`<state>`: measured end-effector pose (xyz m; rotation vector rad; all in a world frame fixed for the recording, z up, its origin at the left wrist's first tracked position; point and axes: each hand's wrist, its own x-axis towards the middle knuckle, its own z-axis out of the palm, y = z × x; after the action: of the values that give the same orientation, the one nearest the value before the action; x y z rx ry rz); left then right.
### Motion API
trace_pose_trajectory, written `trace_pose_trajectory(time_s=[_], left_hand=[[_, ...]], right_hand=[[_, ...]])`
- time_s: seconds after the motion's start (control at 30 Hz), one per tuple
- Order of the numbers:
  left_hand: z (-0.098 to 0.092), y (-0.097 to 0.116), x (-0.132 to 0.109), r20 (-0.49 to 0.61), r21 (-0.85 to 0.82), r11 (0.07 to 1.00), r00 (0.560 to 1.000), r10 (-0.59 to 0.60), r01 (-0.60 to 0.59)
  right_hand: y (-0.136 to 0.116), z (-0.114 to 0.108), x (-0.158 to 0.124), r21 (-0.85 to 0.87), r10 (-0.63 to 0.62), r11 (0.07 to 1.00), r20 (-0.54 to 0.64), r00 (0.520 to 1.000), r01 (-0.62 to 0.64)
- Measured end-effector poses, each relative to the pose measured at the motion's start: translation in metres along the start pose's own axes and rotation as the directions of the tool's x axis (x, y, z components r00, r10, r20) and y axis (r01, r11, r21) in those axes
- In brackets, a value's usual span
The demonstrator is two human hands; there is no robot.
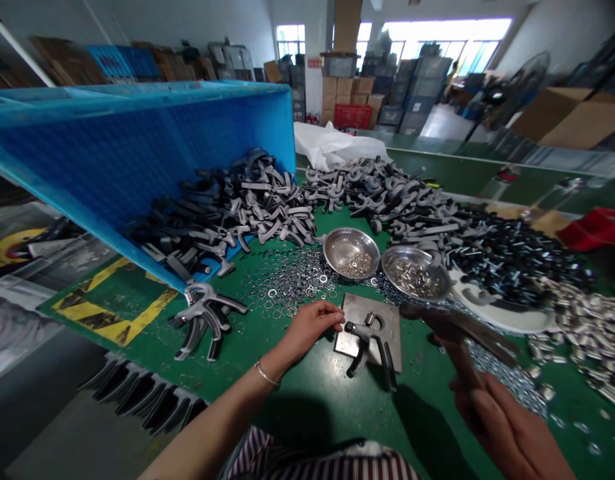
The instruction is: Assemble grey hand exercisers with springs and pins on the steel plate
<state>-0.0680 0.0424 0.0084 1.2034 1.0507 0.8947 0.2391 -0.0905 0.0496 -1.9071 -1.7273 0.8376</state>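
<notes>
Fig. 1. A grey-and-black spring hand grip (370,340) lies at centre on a square steel plate (390,340), on your green workbench (137,350). Your left hand (310,328) sits just beside its upper end, with the fingertips (337,319) drawn narrowly together and touching or nearly touching the grip's metal head; whether they pinch anything small cannot be told. Your right hand (502,427) is closed around the wooden handle of a hammer (457,327), with the dark head over the plate's right edge.

Around the plate: two steel bowls (351,253) of small metal parts stand just beyond it, and loose washers (287,283) are scattered to their left. A finished-looking hand grip (205,320) lies left of your left hand, beside a tilted blue plastic bin (137,153) heaped with grey-and-black grip handles (212,213). More handles spread along the far side of the bench, with black bolts (512,260) and silver sleeves (587,327) to the right. Beyond the bench — stacked cartons (345,93) and crates.
</notes>
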Motion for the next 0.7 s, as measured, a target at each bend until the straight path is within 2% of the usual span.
trace_pose_trajectory(time_s=[0.07, 0.17, 0.27, 0.33, 0.43, 0.57, 0.7], left_hand=[[0.002, 0.001, 0.003, -0.003, 0.071, 0.996, 0.999, 0.051, -0.051], [0.007, 0.006, 0.012, 0.03, 0.222, 0.967, 0.992, 0.122, -0.126], [0.019, 0.009, 0.028, 0.138, 0.406, 0.879, 0.968, 0.212, -0.25], [0.031, 0.009, 0.043, 0.229, 0.521, 0.788, 0.943, 0.241, -0.328], [0.048, 0.006, 0.065, 0.302, 0.666, 0.655, 0.932, 0.203, -0.358], [0.058, 0.002, 0.079, 0.329, 0.742, 0.554, 0.925, 0.191, -0.378], [0.061, 0.003, 0.08, 0.33, 0.785, 0.498, 0.929, 0.169, -0.37]], right_hand=[[-0.007, 0.007, 0.014, 0.03, 0.018, 0.999, 0.081, 0.997, -0.02], [-0.01, 0.017, 0.027, 0.201, 0.121, 0.964, 0.246, 0.962, -0.172], [-0.01, 0.021, 0.024, 0.371, 0.276, 0.85, 0.292, 0.916, -0.375], [-0.011, 0.024, 0.018, 0.473, 0.371, 0.752, 0.271, 0.888, -0.458], [-0.008, 0.033, 0.01, 0.626, 0.448, 0.637, 0.174, 0.877, -0.45], [0.004, 0.05, 0.005, 0.646, 0.469, 0.594, 0.206, 0.859, -0.48], [0.013, 0.058, 0.006, 0.688, 0.43, 0.587, 0.18, 0.885, -0.426]])
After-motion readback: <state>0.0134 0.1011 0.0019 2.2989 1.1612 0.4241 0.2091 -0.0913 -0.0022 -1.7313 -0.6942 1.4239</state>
